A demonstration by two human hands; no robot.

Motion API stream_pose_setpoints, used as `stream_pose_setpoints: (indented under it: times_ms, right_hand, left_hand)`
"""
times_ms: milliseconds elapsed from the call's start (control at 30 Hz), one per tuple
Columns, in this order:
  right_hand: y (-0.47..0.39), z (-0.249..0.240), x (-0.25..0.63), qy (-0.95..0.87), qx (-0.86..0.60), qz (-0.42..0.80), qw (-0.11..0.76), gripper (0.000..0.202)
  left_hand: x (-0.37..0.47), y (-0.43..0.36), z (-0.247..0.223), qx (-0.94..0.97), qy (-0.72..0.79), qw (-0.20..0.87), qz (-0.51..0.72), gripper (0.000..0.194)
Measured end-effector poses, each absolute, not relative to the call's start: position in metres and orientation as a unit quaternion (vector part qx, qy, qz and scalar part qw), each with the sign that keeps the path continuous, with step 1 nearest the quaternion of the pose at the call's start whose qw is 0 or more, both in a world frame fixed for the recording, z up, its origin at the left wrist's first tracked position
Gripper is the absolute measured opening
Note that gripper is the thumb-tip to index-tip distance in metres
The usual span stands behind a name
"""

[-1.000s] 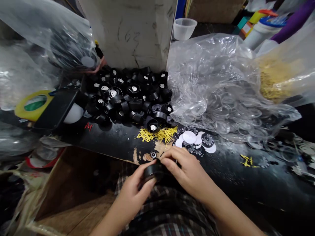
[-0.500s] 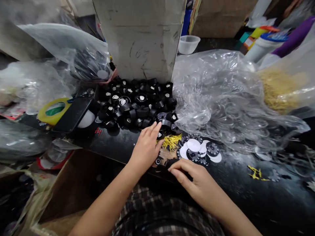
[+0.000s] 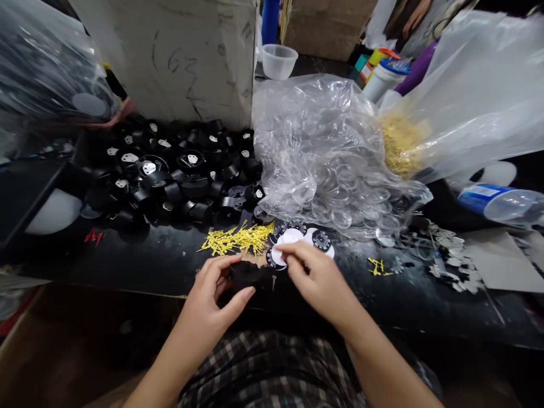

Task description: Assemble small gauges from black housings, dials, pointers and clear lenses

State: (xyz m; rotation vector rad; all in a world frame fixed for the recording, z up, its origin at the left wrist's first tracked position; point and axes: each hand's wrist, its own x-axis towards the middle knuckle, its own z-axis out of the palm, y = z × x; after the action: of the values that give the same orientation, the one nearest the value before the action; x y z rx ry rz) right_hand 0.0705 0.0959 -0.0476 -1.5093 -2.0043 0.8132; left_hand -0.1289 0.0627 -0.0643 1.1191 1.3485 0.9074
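Observation:
My left hand (image 3: 219,286) curls round a black housing (image 3: 246,273), its thumb set apart from the fingers. The housing blends into the dark bench, so its outline is hard to see. With bent fingers pressed together, my right hand (image 3: 312,272) grips the edge of a dial disc (image 3: 279,256) at the left of the disc pile. Some discs there show white faces, others black faces with printed markings. A small metal pin (image 3: 274,282) shows between my hands. Thin yellow pointers (image 3: 238,238) lie heaped just beyond them.
Many black housings (image 3: 191,161) are piled before a large carton (image 3: 170,62). A plastic bag of clear rings (image 3: 340,170) lies at right, beside a bag of yellow pieces (image 3: 402,144). Farther right are loose yellow pointers (image 3: 378,266) and a clear bottle (image 3: 505,204).
My view has swung to the right. My left hand has drawn back from the housing pile with a black housing. My right hand has reached forward to the discs.

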Motion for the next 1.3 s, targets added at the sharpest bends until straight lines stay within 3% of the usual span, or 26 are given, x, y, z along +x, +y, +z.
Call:
stream_pose_setpoints:
  times_ms: [100,167,333,433,600,733,933,1300]
  right_hand:
    - [0.112,-0.058,0.089,-0.720,-0.654,0.159,0.165,0.036]
    - [0.118,-0.063,0.095,-0.718,-0.668,0.138,0.136,0.040]
    - [0.107,-0.060,0.085,-0.669,-0.663,0.234,0.242,0.021]
    - [0.092,-0.052,0.069,-0.683,-0.604,0.302,0.278,0.026]
    - [0.085,-0.045,0.056,-0.651,-0.543,0.438,0.299,0.035]
    - [0.089,-0.043,0.062,-0.617,-0.583,0.428,0.310,0.009]
    - [0.089,-0.037,0.055,-0.591,-0.584,0.430,0.352,0.012]
    - [0.090,-0.032,0.056,-0.633,-0.600,0.425,0.241,0.011]
  left_hand:
    - [-0.122,0.058,-0.060,0.370,0.532,0.620,0.443,0.037]
    - [-0.116,0.057,-0.057,0.312,0.497,0.667,0.460,0.034]
    - [-0.105,0.063,-0.056,0.143,0.414,0.758,0.483,0.027]
    - [-0.097,0.068,-0.057,0.093,0.401,0.750,0.518,0.028]
    - [-0.090,0.069,-0.060,0.075,0.385,0.755,0.526,0.026]
    - [-0.092,0.066,-0.063,0.058,0.393,0.762,0.511,0.033]
    - [-0.085,0.058,-0.063,0.102,0.392,0.756,0.515,0.030]
    - [-0.093,0.056,-0.074,0.250,0.414,0.749,0.453,0.035]
